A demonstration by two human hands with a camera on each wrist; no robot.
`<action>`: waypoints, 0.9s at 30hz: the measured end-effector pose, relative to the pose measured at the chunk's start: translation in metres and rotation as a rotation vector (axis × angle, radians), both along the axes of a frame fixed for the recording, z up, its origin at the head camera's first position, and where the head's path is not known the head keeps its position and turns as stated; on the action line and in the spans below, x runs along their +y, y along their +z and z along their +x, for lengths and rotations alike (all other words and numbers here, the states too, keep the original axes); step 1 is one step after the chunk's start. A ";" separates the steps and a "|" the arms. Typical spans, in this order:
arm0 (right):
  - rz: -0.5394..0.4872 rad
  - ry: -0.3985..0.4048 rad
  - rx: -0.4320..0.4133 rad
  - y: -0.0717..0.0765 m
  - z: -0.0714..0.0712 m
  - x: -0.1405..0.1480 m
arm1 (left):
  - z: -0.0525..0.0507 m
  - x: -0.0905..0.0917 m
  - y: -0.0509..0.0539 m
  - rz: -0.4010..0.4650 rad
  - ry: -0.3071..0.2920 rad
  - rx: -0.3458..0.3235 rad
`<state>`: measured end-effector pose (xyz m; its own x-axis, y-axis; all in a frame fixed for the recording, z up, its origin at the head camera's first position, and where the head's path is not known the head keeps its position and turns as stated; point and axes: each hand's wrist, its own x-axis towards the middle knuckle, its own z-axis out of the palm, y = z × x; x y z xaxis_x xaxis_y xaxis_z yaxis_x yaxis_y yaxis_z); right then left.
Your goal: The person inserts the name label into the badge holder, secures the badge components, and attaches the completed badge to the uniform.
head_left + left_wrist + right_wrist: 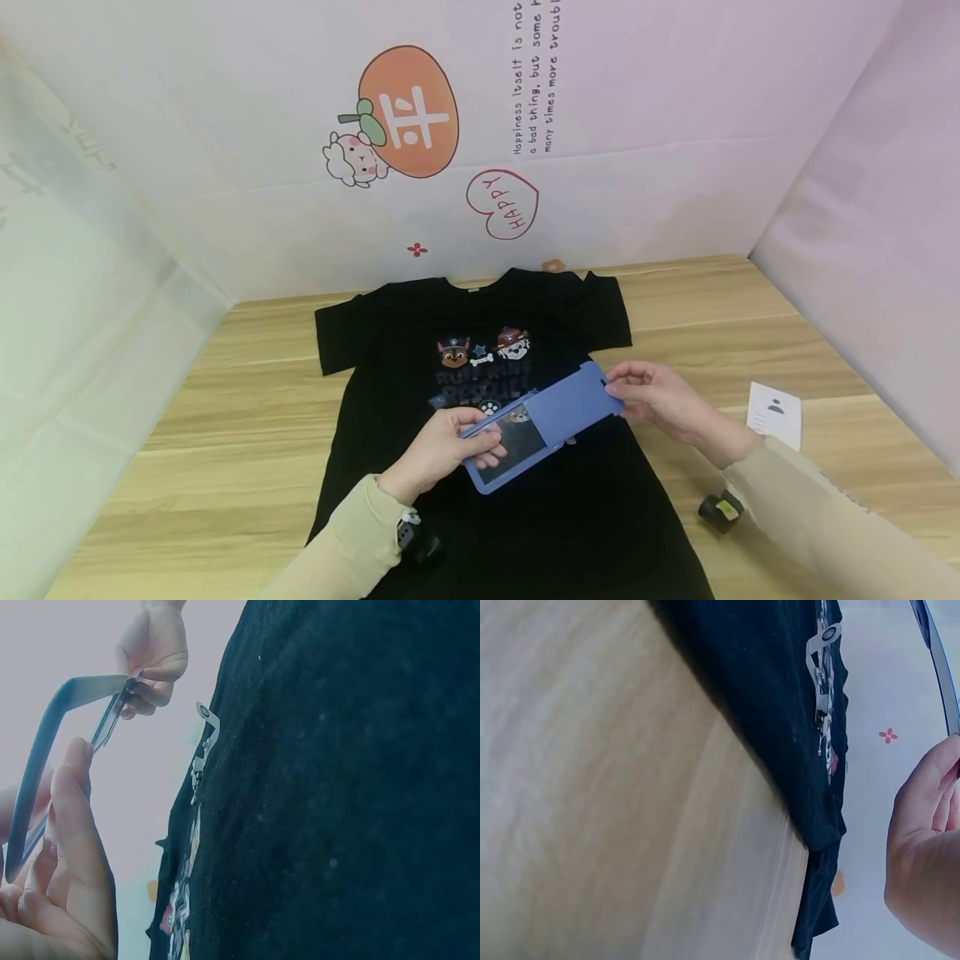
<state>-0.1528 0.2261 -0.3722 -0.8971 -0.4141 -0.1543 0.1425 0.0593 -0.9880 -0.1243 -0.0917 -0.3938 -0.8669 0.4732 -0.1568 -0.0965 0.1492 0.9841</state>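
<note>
A blue card holder [577, 404] is held tilted above a black T-shirt [465, 517], its solid panel slid part way out of the frame with the see-through window. My left hand [453, 446] grips the window end, thumb on the near side, fingers showing through the opening. The far end of the panel is pinched between thumb and fingers of my right hand [660, 400]. In the left wrist view, the blue frame [37, 757] stands edge-on between both hands. A small clip with a strap tab [206, 742] shows on the shirt; the head view hardly shows it.
On the wooden table [187, 433], a white ID card [775, 414] with a person icon lies to the right, near my right sleeve. The shirt is spread flat with its collar toward the printed backdrop [637, 183]. White sheets hang at both sides.
</note>
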 end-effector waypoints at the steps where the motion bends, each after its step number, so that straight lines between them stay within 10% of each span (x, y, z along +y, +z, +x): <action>1: 0.000 -0.001 0.001 0.000 0.000 0.001 | 0.000 0.000 0.000 -0.003 -0.001 0.002; 27: -0.018 -0.010 0.004 0.002 -0.004 0.012 | -0.002 -0.009 -0.003 0.006 0.049 -0.010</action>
